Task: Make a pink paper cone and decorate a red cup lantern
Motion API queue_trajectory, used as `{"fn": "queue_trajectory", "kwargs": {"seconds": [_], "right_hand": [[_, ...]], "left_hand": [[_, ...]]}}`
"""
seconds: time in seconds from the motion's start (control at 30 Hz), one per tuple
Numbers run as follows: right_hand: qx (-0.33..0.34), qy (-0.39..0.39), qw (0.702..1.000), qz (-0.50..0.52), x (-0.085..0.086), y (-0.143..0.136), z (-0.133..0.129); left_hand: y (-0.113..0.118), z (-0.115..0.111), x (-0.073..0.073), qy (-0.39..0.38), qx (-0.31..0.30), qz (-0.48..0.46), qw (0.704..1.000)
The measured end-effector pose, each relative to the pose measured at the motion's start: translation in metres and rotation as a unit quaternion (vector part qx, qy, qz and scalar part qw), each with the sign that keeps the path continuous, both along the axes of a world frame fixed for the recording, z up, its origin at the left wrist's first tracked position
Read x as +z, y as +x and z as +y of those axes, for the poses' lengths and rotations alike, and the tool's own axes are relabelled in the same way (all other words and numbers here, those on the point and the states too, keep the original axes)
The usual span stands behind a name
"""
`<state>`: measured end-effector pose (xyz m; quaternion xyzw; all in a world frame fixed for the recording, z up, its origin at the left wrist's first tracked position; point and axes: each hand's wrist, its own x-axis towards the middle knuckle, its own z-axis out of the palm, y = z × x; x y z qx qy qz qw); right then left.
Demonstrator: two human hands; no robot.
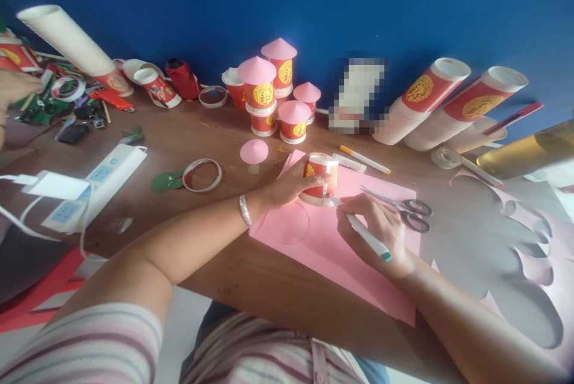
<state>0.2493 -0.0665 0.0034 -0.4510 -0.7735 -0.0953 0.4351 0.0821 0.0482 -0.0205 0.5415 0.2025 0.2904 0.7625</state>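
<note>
A red paper cup (319, 171) with a gold print stands upside down on pink paper (327, 252), and my left hand (293, 183) is wrapped round its left side. My right hand (374, 225) grips a white marker with a green end (370, 240), its tip at the lower part of the cup. A circle is drawn on the paper left of the cup. Scissors (415, 213) lie partly open beyond my right hand. Behind the cup are an orange-and-white marker (364, 158) and a white tube (348, 162).
Red cups with pink cone tops (262, 88) stand by the wall. Cup stacks (430, 97) lean at the right, near tape (446, 158) and paper scraps (533, 240). A power strip (96, 189) and cup ring (201, 175) lie left. Another person's hand (18, 88) shows far left.
</note>
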Motion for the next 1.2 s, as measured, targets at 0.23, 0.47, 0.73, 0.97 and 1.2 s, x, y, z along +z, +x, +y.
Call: {"fn": "queue_trajectory", "kwargs": {"seconds": [0.23, 0.47, 0.73, 0.97, 1.2], "right_hand": [[0.002, -0.011, 1.0, 0.006, -0.0038, 0.0026, -0.0004], [0.003, -0.014, 1.0, -0.001, -0.004, 0.0017, -0.0016], [0.009, -0.024, 1.0, -0.006, -0.0019, -0.0013, -0.0039], [0.018, -0.026, 0.999, -0.008, 0.0001, -0.0019, -0.005], [0.022, -0.025, 0.999, -0.006, 0.0001, -0.002, -0.0042]], "left_hand": [[0.0, -0.0005, 0.0017, -0.01, -0.007, -0.005, 1.0], [0.0011, -0.0004, 0.0016, 0.018, -0.01, -0.013, 1.0], [0.0009, -0.0005, 0.0009, 0.037, 0.014, 0.014, 0.999], [0.0005, -0.0002, -0.0031, 0.029, 0.03, 0.019, 0.999], [0.001, -0.0003, -0.0021, 0.033, 0.025, 0.016, 0.999]]}}
